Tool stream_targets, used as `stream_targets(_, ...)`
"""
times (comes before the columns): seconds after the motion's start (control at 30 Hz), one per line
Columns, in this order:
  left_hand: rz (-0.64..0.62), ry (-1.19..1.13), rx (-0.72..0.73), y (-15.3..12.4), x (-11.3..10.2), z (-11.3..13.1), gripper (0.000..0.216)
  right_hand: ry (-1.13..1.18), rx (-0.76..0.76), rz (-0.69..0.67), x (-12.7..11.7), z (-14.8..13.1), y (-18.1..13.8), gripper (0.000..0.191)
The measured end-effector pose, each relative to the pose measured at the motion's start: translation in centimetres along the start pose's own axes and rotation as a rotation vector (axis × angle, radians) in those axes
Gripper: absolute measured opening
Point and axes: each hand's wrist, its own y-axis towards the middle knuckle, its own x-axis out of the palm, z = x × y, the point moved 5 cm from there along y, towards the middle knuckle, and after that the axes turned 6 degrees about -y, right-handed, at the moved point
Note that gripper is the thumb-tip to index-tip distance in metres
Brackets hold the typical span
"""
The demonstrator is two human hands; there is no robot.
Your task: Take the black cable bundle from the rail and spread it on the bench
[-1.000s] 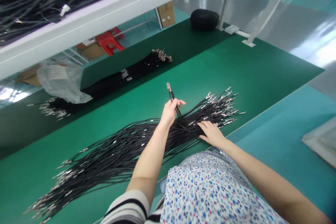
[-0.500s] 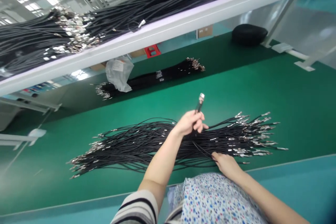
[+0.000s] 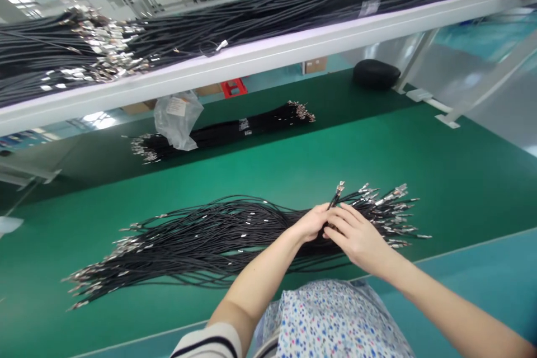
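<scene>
A spread bundle of black cables [image 3: 218, 238] with silvery connectors at both ends lies along the green table, below both hands. My left hand [image 3: 314, 224] is closed round a few black cables, whose connector ends [image 3: 338, 191] stick up past the fingers. Against it, my right hand [image 3: 358, 238] bends its fingers over the same spot, pinching at a cable. Its fingertips and what lies between them are partly hidden. To the right of the hands fan out the loose connector ends [image 3: 396, 210] of the bundle.
Overhead, a white shelf rail [image 3: 251, 64] carries more black cables [image 3: 260, 19]. Farther back on the green table [image 3: 260, 170] lie a tied cable bundle [image 3: 260, 123], a clear plastic bag [image 3: 178, 120] and a black rounded object [image 3: 376, 74]. A metal stand [image 3: 447, 118] is at right.
My right hand has moved up from the bundle's near edge to meet my left hand. My left hand has lowered, with its held cable ends dropping closer to the bundle. The camera view has shifted.
</scene>
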Motion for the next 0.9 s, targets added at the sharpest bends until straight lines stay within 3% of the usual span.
stream_targets(0.13, -0.028, 0.018, 0.092, -0.3, -0.1, 0.3, 0.04, 0.05, 0.22, 0.3, -3.0, 0.4, -2.9, 0.039)
stream_targets(0.2, 0.026, 0.075, 0.074, 0.0, -0.3, 0.0, 0.042, 0.106, 0.348, 0.451, -3.6, 1.1, -4.5, 0.029)
stream_targets(0.23, 0.064, 0.107, 0.069, 0.2, -0.5, -0.2, 0.043, 0.193, 0.411, 0.44, -3.0, 1.5, -5.1, 0.022)
stream_targets(0.27, 0.1, 0.124, 0.064, 0.4, -0.6, -0.5, 0.044, 0.352, 0.51, 0.326, -1.6, 2.0, -5.8, 0.017)
stream_targets(0.3, 0.134, 0.127, 0.057, 0.6, -0.7, -0.8, 0.044, 0.565, 0.627, 0.107, 0.8, 2.2, -6.6, 0.014)
stream_targets(0.37, 0.184, 0.119, 0.052, 0.7, -0.9, -1.6, 0.045, 1.033, 0.904, -0.501, 6.6, 0.7, -9.7, 0.017)
stream_targets(0.4, 0.198, 0.115, 0.053, 0.8, -0.9, -1.9, 0.045, 1.188, 1.003, -0.76, 8.9, -0.6, -11.5, 0.03)
stream_targets(0.47, 0.214, 0.13, 0.061, 0.7, -1.0, -2.3, 0.045, 1.386, 1.327, -0.917, 12.4, -2.0, -14.8, 0.066)
stream_targets(0.5, 0.217, 0.143, 0.069, 0.7, -1.0, -2.4, 0.045, 1.483, 1.504, -0.854, 13.7, -2.4, -16.0, 0.075)
stream_targets(0.57, 0.22, 0.166, 0.085, 0.6, -0.9, -2.5, 0.044, 1.633, 1.76, -0.693, 15.7, -3.1, -17.6, 0.075)
stream_targets(0.73, 0.193, 0.159, 0.107, 0.6, -0.7, -2.0, 0.047, 1.537, 1.912, -0.587, 17.2, -4.0, -19.3, 0.062)
stream_targets(0.8, 0.199, 0.14, 0.108, 0.5, -0.7, -1.6, 0.048, 1.562, 1.999, -0.465, 17.2, -4.4, -20.0, 0.06)
stream_targets(0.9, 0.194, 0.114, 0.098, 0.3, -0.9, -1.2, 0.047, 1.56, 2.138, -0.26, 16.3, -5.0, -20.9, 0.041)
